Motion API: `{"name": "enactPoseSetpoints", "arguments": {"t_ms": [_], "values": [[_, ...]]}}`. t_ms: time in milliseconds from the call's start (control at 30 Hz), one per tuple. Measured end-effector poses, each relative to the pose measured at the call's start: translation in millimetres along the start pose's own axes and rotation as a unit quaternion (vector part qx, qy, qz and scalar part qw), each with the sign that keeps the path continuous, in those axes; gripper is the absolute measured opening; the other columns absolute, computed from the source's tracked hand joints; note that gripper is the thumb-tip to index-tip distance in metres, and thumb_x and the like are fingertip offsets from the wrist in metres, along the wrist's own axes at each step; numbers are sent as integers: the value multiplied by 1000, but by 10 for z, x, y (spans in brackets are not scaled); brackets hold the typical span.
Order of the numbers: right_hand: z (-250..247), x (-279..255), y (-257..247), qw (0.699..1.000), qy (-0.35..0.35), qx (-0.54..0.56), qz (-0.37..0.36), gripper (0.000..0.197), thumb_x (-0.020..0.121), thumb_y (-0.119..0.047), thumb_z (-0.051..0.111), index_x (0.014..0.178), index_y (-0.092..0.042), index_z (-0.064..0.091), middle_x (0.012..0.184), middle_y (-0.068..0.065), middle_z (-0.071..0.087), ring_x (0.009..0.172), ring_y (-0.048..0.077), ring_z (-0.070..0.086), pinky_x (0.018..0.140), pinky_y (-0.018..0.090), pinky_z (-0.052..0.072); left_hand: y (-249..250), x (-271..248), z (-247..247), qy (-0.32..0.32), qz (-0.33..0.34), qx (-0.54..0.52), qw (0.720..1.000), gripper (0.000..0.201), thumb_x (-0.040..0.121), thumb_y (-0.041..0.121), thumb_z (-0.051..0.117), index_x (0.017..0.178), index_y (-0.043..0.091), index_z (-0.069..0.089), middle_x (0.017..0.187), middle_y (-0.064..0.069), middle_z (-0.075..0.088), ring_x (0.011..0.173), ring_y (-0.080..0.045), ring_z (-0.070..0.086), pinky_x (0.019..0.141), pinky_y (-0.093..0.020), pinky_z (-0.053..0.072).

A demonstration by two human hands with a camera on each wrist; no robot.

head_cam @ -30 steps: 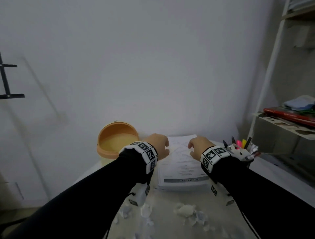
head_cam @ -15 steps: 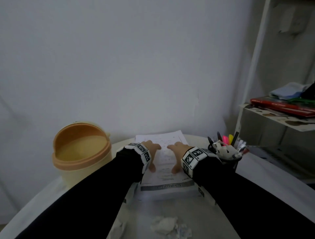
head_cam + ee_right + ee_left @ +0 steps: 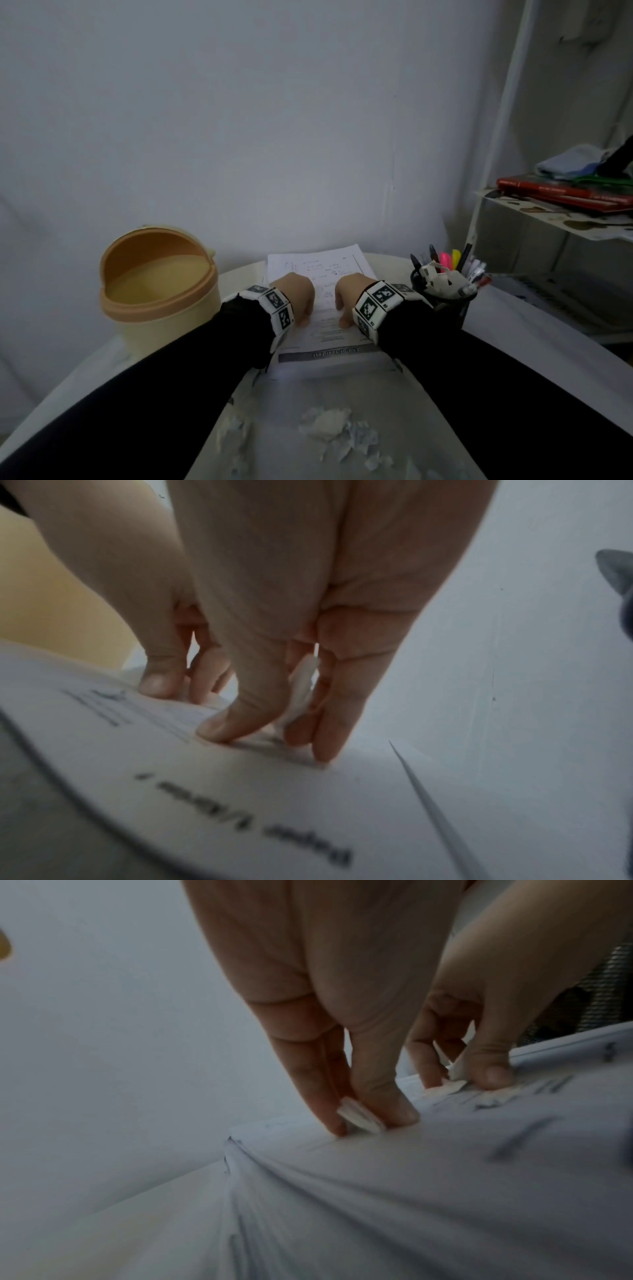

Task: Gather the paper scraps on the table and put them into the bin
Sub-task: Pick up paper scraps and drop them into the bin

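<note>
Both hands rest fingertips-down on a stack of printed sheets (image 3: 325, 329) at the back of the table. My left hand (image 3: 297, 303) (image 3: 363, 1123) pinches a small white paper scrap (image 3: 359, 1118) between thumb and fingers. My right hand (image 3: 345, 301) (image 3: 263, 737) pinches another white scrap (image 3: 302, 685) the same way, and that scrap also shows in the left wrist view (image 3: 448, 1083). Several crumpled scraps (image 3: 329, 425) lie on the table near me, between my forearms. The open beige bin (image 3: 157, 291) stands to the left of my left hand.
A black mesh pen holder (image 3: 445, 294) with markers stands just right of my right wrist. A white shelf unit (image 3: 555, 219) with red books stands at the far right. A plain wall rises right behind the table. More torn scraps (image 3: 233, 435) lie beside my left forearm.
Both hands have drawn closer together on the top sheet, and their fingers have curled down into pinches. The head view has tilted, so the bin and near scraps sit differently in frame.
</note>
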State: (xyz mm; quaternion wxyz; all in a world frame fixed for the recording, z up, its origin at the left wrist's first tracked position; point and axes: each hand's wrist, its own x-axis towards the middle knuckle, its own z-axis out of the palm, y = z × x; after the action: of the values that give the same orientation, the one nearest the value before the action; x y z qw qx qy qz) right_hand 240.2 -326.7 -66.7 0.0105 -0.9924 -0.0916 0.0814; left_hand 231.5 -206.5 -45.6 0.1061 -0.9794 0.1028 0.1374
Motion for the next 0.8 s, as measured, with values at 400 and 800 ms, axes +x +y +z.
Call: {"name": "enactPoseSetpoints", "arguments": {"t_ms": [400, 800], "values": [[-406, -310, -6, 998, 15, 67, 7, 28, 90, -5, 58, 117, -6, 67, 127, 11, 63, 116, 25, 59, 98, 27, 44, -248, -422, -28, 134, 79, -140, 978, 35, 91, 0, 47, 118, 16, 63, 124, -6, 60, 114, -22, 57, 89, -24, 45], [-777, -758, -556, 963, 169, 197, -76, 24, 89, -4, 57, 107, -10, 72, 113, 11, 68, 103, 21, 64, 79, 16, 41, -827, -1200, -417, 327, 49, -208, 920, 22, 91, 12, 54, 106, 15, 71, 111, -4, 68, 104, -19, 61, 83, -17, 37]]}}
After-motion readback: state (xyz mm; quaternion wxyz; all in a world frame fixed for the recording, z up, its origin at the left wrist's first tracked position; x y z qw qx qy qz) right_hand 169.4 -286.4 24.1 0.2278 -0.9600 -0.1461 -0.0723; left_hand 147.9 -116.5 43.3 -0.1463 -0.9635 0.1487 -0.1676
